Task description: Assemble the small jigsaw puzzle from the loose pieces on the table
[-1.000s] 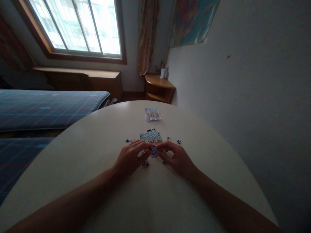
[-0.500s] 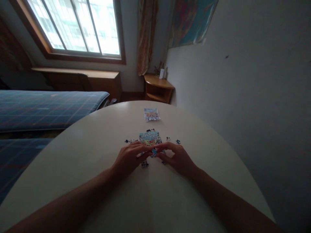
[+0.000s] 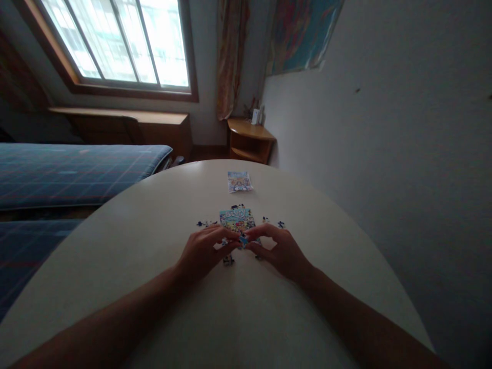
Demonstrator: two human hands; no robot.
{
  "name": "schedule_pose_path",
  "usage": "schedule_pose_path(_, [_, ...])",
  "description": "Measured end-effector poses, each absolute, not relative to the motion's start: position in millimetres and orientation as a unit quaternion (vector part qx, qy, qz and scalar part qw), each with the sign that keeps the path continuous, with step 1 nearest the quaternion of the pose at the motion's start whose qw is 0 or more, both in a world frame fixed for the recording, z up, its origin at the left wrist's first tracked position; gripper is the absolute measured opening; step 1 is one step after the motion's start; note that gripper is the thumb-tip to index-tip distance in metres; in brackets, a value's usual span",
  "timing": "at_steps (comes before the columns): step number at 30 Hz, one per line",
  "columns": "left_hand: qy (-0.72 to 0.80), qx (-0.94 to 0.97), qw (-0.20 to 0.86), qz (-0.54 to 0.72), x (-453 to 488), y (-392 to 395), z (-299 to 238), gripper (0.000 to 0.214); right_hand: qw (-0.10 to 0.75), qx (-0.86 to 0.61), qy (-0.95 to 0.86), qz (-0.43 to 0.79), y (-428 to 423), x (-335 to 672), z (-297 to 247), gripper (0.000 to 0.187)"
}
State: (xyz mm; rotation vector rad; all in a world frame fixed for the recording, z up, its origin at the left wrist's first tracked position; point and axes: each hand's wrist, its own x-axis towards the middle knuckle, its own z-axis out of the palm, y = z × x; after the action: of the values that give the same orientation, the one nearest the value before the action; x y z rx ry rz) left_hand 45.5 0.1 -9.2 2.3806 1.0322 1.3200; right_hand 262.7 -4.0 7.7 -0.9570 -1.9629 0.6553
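As the left hand (image 3: 205,247) and right hand (image 3: 280,248) pinch it from either side, the blue piece (image 3: 243,240) sits between their fingertips! It looks light and stiff, its tabs likely fragile; flat faces seem the safest hold. Loose pieces (image 3: 281,224) flank both hands, the card (image 3: 237,218) just ahead; the surface (image 3: 330,230) curves off well beyond, with more room wristward.

Left hand (image 3: 203,250) and right hand (image 3: 283,250) pinch a small blue puzzle piece (image 3: 243,240) between them, near the colorful printed sheet (image 3: 237,217). Loose pieces (image 3: 228,261) around it on white table (image 3: 307,210); printed packet (image 3: 239,182) lies farther back.
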Motion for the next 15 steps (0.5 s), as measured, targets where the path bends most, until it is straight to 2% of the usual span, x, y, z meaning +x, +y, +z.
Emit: schedule_pose_path(15, [0.325,0.824,0.098,0.453,45.2,0.3,-5.1,0.02,0.401,-0.37,-0.796,0.262,1.3,267.4,3.4,0.02])
